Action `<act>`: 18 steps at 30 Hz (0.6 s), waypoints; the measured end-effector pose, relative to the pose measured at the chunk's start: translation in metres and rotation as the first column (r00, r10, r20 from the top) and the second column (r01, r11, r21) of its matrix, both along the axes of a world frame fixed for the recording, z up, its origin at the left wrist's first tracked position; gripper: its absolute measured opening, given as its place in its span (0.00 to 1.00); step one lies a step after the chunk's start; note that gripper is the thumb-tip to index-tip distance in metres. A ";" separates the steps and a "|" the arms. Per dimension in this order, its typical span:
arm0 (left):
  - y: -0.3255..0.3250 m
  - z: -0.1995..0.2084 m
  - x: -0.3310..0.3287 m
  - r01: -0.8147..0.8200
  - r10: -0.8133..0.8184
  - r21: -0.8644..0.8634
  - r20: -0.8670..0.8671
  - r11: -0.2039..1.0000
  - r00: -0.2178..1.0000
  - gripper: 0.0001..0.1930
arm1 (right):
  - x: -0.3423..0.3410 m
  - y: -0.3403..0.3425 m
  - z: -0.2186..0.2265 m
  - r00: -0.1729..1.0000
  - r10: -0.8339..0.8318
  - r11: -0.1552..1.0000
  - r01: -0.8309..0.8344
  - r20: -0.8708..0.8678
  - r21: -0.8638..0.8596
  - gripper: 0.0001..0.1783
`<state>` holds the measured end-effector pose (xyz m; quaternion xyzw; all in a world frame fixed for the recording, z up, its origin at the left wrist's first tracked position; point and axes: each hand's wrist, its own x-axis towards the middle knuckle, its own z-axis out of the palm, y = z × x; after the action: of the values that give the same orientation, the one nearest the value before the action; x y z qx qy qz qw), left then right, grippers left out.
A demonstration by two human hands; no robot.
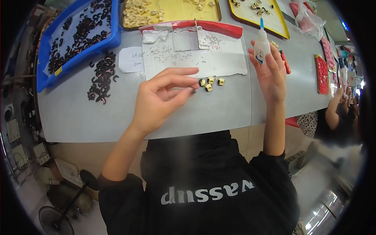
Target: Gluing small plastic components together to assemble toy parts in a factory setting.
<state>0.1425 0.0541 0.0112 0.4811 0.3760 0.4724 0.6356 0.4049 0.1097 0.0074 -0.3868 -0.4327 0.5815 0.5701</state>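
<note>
My left hand [158, 98] reaches over the grey table with its thumb and a finger nearly together. A dark bit shows at the thumb tip, but I cannot make out what the pinch holds. Right at these fingertips is a small black-and-cream piece [202, 82], and several similar cream pieces with black edges [209, 88] lie just to the right. My right hand [270, 72], raised at the right, grips a small white glue bottle [261, 47] with a blue nozzle tip pointing up. Between the hands and the far trays lies a white sheet [164, 64] with grey smears.
A blue tray [49, 80] of black curved pieces stands far left, with a loose heap of black curved pieces [102, 76] beside it. Yellow trays [184, 13] of cream pieces line the back. A red tool [285, 62] lies behind my right hand. Another person's arm [335, 109] shows at right.
</note>
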 end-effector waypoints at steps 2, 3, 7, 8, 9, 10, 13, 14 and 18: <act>0.006 -0.004 0.005 0.036 -0.036 -0.024 0.021 0.999 0.999 0.09 | -0.004 0.002 0.003 0.997 0.079 0.997 -0.079 0.002 -0.001 0.23; 0.008 -0.005 0.007 0.065 -0.063 -0.046 0.044 0.997 0.997 0.09 | -0.007 0.003 0.004 0.997 0.075 0.997 -0.075 -0.002 -0.003 0.23; 0.015 -0.006 0.014 0.071 -0.057 -0.124 0.113 0.990 0.992 0.09 | -0.019 0.008 0.009 0.989 0.144 0.988 -0.145 -0.035 -0.048 0.22; 0.017 -0.007 0.017 0.041 -0.010 -0.208 0.149 0.977 0.989 0.08 | -0.022 0.011 0.010 0.985 0.168 0.984 -0.169 -0.029 -0.053 0.22; 0.019 -0.008 0.019 0.014 0.041 -0.291 0.181 0.957 0.983 0.08 | -0.026 0.014 0.012 0.986 0.164 0.985 -0.166 -0.030 -0.056 0.22; 0.021 -0.010 0.019 0.015 0.039 -0.294 0.178 0.956 0.983 0.08 | -0.031 0.017 0.014 0.975 0.220 0.974 -0.219 0.011 -0.052 0.24; 0.027 -0.013 0.022 0.052 -0.015 -0.215 0.170 0.975 0.985 0.09 | -0.044 0.028 0.019 0.949 0.311 0.950 -0.309 0.057 -0.039 0.26; 0.029 -0.008 0.024 0.051 -0.004 -0.255 0.180 0.966 0.984 0.10 | -0.047 0.031 0.019 0.935 0.348 0.937 -0.347 0.065 -0.025 0.25; 0.034 -0.001 0.020 0.072 -0.035 -0.264 0.141 0.962 0.989 0.12 | -0.051 0.036 0.015 0.937 0.348 0.937 -0.348 0.001 -0.032 0.25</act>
<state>0.1630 0.0883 0.0099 0.3677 0.3795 0.4312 0.7313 0.3539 0.1459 0.0226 -0.3148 -0.4869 0.6787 0.4508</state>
